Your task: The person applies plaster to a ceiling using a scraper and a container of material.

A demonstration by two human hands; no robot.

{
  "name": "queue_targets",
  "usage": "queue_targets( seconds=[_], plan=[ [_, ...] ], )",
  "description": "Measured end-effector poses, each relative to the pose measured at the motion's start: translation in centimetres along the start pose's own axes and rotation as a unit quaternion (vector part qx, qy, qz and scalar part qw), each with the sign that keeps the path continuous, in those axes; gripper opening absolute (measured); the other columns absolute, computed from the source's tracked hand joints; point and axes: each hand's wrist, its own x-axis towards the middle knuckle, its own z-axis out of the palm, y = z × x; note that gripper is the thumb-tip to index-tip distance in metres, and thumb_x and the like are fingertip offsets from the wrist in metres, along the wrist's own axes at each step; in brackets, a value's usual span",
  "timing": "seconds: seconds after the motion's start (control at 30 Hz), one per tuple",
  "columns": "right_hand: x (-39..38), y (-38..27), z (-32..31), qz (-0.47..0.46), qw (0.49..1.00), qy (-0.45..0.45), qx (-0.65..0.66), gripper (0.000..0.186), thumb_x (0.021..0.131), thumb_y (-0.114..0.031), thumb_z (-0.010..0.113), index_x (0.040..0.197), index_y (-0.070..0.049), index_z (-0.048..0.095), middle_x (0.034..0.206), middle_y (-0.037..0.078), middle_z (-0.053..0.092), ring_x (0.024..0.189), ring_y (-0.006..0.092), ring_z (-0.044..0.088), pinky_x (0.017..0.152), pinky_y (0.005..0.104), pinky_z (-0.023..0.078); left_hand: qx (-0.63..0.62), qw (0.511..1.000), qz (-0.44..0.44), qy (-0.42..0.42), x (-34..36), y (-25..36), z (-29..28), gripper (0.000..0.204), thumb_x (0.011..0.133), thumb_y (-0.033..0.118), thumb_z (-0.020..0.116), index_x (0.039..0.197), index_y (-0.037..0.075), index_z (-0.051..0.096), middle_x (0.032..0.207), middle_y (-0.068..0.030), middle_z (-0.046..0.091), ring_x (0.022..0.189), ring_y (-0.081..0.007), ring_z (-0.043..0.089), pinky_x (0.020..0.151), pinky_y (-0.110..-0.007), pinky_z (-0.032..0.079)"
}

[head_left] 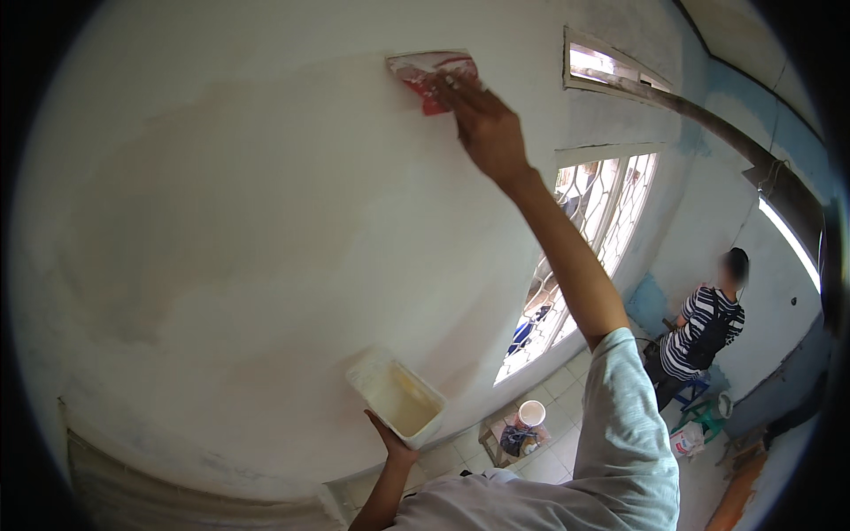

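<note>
My right hand (482, 119) is raised high and closed round a wide red putty knife (434, 71), smeared with white. Its broad blade lies against the white wall (248, 221), which has darker, damp-looking patches. Low down near the wall, my left hand (390, 440) holds a white rectangular tub (397, 396) from beneath and the side. Some pale paste coats the inside of the tub, which is tilted toward me.
Right of the wall is a window with a white metal grille (584, 230), with a small vent opening (615, 66) above. A low wooden stool (496, 442) holds a white bucket (531, 413). Another person (704, 327) in a striped shirt stands at the right, by a green stool (707, 416).
</note>
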Motion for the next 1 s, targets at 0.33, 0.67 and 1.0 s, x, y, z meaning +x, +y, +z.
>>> queue_targets(
  seconds=[0.33, 0.67, 1.0],
  plan=[
    [-23.3, -10.4, -0.7, 0.047, 0.979, -0.189, 0.064, 0.058, 0.077, 0.006, 0.062, 0.132, -0.011, 0.066, 0.134, 0.011, 0.066, 0.124, 0.0292, 0.064, 0.100, 0.0414, 0.057, 0.022, 1.000, 0.003, -0.016, 2.6, -1.3, -2.3, 0.086, 0.096, 0.081, 0.031, 0.158, 0.022, 0.032, 0.153, -0.0009, 0.043, 0.140, -0.0243, 0.044, 0.116, -0.045, 0.037],
    [-10.4, 5.8, 4.5, 0.087, 0.996, 0.012, 0.025, 0.051, 0.081, 0.016, 0.062, 0.122, -0.012, 0.071, 0.120, 0.016, 0.071, 0.111, 0.0362, 0.069, 0.094, 0.0413, 0.058, 0.031, 0.999, -0.008, -0.010, 10.9, -1.6, -3.6, 0.087, 0.095, 0.082, 0.030, 0.158, 0.022, 0.032, 0.153, -0.0015, 0.043, 0.139, -0.0240, 0.045, 0.115, -0.045, 0.038],
    [-23.6, 2.2, 14.2, 0.034, 0.996, -0.088, -0.001, 0.057, 0.079, 0.009, 0.062, 0.132, -0.013, 0.066, 0.133, 0.012, 0.066, 0.118, 0.0282, 0.067, 0.087, 0.0381, 0.062, 0.000, 1.000, -0.010, 0.003, 15.5, -2.6, -5.9, 0.083, 0.096, 0.079, 0.034, 0.155, 0.022, 0.037, 0.149, 0.0002, 0.048, 0.136, -0.0235, 0.049, 0.113, -0.044, 0.041]
  ],
)
